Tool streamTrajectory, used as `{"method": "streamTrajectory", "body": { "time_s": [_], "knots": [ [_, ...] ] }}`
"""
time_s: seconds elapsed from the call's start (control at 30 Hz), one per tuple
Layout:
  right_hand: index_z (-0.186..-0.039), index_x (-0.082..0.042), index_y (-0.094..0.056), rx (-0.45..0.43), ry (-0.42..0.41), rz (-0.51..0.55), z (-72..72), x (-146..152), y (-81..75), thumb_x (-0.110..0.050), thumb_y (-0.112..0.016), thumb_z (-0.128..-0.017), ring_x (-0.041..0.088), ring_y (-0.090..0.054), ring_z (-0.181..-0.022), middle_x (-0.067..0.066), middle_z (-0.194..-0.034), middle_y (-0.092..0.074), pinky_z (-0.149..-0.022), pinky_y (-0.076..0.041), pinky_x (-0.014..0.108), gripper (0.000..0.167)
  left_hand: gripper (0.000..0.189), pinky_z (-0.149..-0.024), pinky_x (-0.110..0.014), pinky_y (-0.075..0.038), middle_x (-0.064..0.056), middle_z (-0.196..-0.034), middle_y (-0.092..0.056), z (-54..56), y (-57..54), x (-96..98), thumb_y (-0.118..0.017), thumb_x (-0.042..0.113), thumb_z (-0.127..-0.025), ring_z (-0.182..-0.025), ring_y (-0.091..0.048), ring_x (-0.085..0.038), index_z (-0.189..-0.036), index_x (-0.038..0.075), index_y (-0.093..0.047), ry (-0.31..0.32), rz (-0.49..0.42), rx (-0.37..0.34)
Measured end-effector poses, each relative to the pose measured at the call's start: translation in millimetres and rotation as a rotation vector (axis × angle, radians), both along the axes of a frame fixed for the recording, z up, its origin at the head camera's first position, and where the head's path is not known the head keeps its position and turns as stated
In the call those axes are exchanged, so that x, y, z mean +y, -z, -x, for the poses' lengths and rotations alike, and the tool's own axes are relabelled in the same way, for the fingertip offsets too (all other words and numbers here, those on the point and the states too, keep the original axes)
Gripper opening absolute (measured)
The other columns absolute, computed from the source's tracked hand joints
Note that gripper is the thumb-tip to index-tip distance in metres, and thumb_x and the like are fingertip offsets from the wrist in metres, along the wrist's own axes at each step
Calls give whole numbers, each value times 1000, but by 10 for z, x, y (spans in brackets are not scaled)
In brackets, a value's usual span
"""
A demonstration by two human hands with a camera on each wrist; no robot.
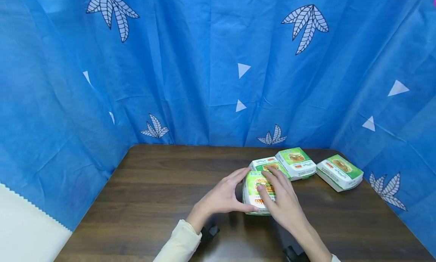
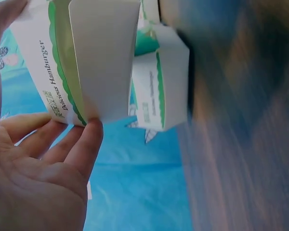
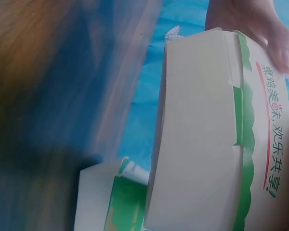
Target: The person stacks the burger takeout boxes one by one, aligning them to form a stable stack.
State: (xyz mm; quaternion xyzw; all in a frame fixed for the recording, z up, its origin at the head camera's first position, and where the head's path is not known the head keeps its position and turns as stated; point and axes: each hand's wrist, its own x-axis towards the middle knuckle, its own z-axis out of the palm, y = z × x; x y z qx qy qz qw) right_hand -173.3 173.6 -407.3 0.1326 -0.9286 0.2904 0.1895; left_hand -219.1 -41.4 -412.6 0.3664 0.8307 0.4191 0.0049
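A green-and-white hamburger box (image 1: 253, 186), its lid printed with a burger, is between my two hands. My left hand (image 1: 223, 196) grips its left side, thumb at the near edge and fingers towards the far edge. My right hand (image 1: 286, 203) lies over the lid's right part, fingers spread and touching the top. In the left wrist view, the left fingers (image 2: 89, 139) press against the wall of the box (image 2: 106, 62). In the right wrist view, the underside of the box (image 3: 197, 130) appears raised off the table; the right hand is mostly out of that view.
Just behind the held box is a similar box (image 1: 265, 163), partly covered. Another box (image 1: 296, 163) touches it at the back right, and one more (image 1: 340, 173) lies angled near the table's right edge. Blue patterned cloth (image 1: 211, 84) surrounds the brown wooden table (image 1: 153, 186).
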Motion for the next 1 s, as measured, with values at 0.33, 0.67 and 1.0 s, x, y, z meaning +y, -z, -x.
{"method": "streamTrajectory", "body": {
  "time_s": [0.33, 0.67, 1.0],
  "knots": [
    [-145, -8, -56, -4, -25, 4, 72, -181, -58, -40, -63, -102, 40, -37, -144, 15, -157, -44, -110, -36, 72, 54, 106, -113, -38, -46, -1, -165, -38, 49, -46, -181, -90, 46, -76, -146, -44, -19, -162, 15, -35, -38, 16, -17],
    [-147, -8, -55, -26, -28, 15, 137, -320, -48, -39, -65, -100, 40, -36, -145, 16, -158, -43, -111, -35, 71, 57, 105, -114, -43, -45, -3, -165, -38, 57, -110, -319, -88, 49, -77, -147, -43, -21, -161, 13, -36, -60, 56, -33],
    [-146, -9, -56, -47, -39, 4, 203, -450, -22, -41, -65, -100, 40, -37, -145, 15, -158, -44, -112, -36, 69, 57, 106, -114, -41, -45, 0, -165, -37, 88, -116, -459, -88, 51, -76, -147, -42, -19, -161, 16, -36, -79, 94, -74]
  ]
}}
